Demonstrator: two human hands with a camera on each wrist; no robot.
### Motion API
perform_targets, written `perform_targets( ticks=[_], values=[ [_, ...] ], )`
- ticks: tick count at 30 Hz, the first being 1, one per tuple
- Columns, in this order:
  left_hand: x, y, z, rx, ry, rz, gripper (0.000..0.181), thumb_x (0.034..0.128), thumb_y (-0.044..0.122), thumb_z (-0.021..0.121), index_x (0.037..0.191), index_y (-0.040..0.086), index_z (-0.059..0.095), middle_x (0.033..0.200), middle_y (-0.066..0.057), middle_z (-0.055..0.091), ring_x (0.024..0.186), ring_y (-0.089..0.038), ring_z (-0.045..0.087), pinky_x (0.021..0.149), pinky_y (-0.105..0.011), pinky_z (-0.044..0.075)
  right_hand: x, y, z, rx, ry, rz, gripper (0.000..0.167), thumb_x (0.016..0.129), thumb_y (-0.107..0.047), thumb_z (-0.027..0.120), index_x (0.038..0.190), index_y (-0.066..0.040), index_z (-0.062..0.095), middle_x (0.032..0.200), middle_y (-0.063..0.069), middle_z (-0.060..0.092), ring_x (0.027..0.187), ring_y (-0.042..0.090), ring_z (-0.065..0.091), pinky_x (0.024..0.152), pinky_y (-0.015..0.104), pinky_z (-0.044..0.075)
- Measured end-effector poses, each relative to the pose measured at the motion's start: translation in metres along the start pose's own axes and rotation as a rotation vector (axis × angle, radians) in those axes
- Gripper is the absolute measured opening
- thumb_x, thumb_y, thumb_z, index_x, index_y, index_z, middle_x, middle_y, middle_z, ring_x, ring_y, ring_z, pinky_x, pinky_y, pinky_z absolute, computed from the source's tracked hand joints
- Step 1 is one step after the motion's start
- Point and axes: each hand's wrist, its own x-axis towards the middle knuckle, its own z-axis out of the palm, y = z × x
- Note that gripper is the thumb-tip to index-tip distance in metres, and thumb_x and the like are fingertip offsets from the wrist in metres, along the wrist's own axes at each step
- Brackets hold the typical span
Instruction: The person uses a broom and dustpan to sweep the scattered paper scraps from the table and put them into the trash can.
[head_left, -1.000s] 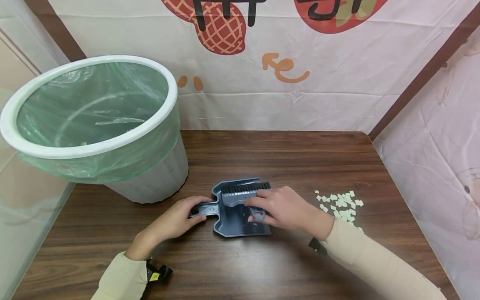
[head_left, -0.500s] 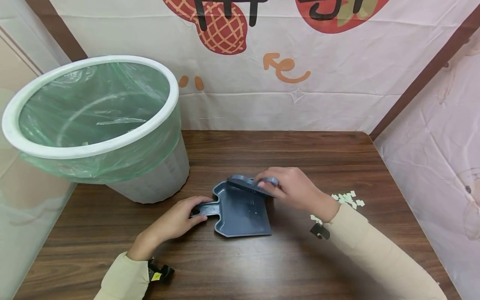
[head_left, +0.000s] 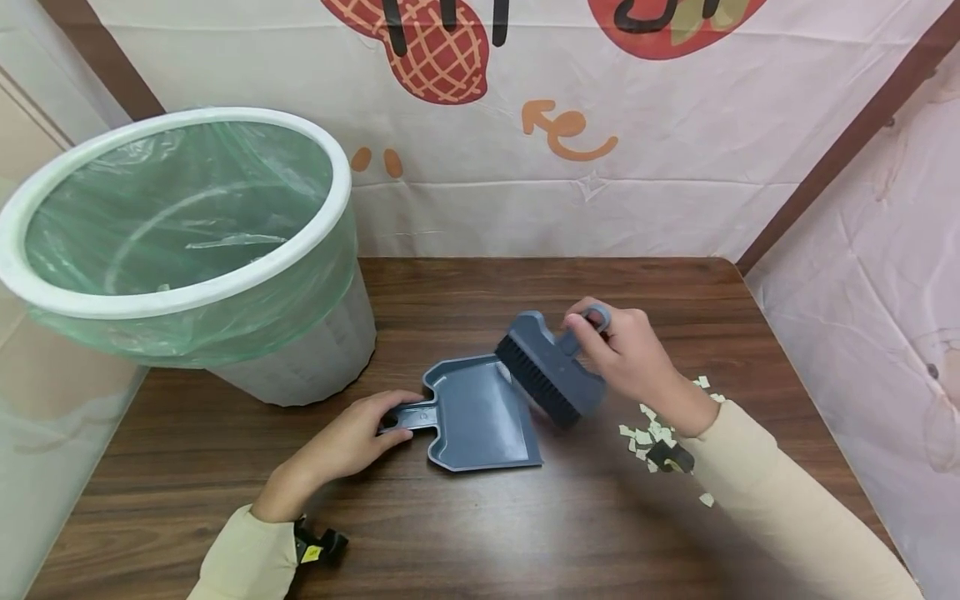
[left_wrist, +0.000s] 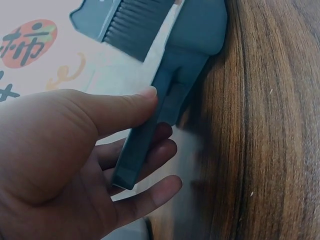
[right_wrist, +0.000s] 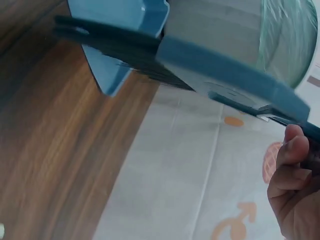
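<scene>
A blue-grey dustpan (head_left: 480,417) lies flat on the wooden table, its handle gripped by my left hand (head_left: 348,437). In the left wrist view the thumb presses one side of that handle (left_wrist: 137,145) and fingers lie behind it. My right hand (head_left: 637,354) holds a small hand brush (head_left: 551,367) by its looped handle, tilted above the pan's open right edge, with dark bristles facing down-left. Pale square paper bits (head_left: 652,433) lie scattered on the table right of the pan, partly hidden by the right wrist and its camera.
A tall bin with a white rim (head_left: 341,196) and a green plastic liner (head_left: 187,208) stands at the back left, close to the pan. A printed cloth (head_left: 480,208) hangs along the table's back edge. More cloth hangs at the right side.
My right hand has lifted the brush out of the dustpan and moved it up and to the right, turning its bristles downward. My left hand and the pan have stayed in place.
</scene>
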Motion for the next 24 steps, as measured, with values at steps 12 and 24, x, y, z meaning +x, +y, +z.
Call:
perform_targets(
  ticks=[12, 24],
  values=[
    [0.001, -0.002, 0.001, 0.009, 0.004, 0.003, 0.043, 0.0966, 0.008, 0.07, 0.138, 0.003, 0.059, 0.138, -0.013, 0.062, 0.129, -0.034, 0.056, 0.105, -0.054, 0.046, -0.023, 0.006, -0.037, -0.225, 0.022, -0.099, 0.013, 0.101, -0.009, 0.058, 0.093, -0.007, 0.069, 0.061, -0.011, 0.045, 0.049, 0.001, 0.037, 0.047, 0.021, 0.033],
    [0.002, 0.0, 0.002, 0.012, 0.002, -0.006, 0.043, 0.0966, 0.007, 0.07, 0.137, 0.002, 0.059, 0.138, -0.014, 0.061, 0.13, -0.034, 0.055, 0.106, -0.054, 0.045, -0.049, 0.011, -0.076, -0.324, 0.006, 0.059, 0.009, 0.097, -0.006, 0.063, 0.094, -0.011, 0.071, 0.06, -0.013, 0.048, 0.048, 0.0, 0.039, 0.046, 0.019, 0.032]
  ],
)
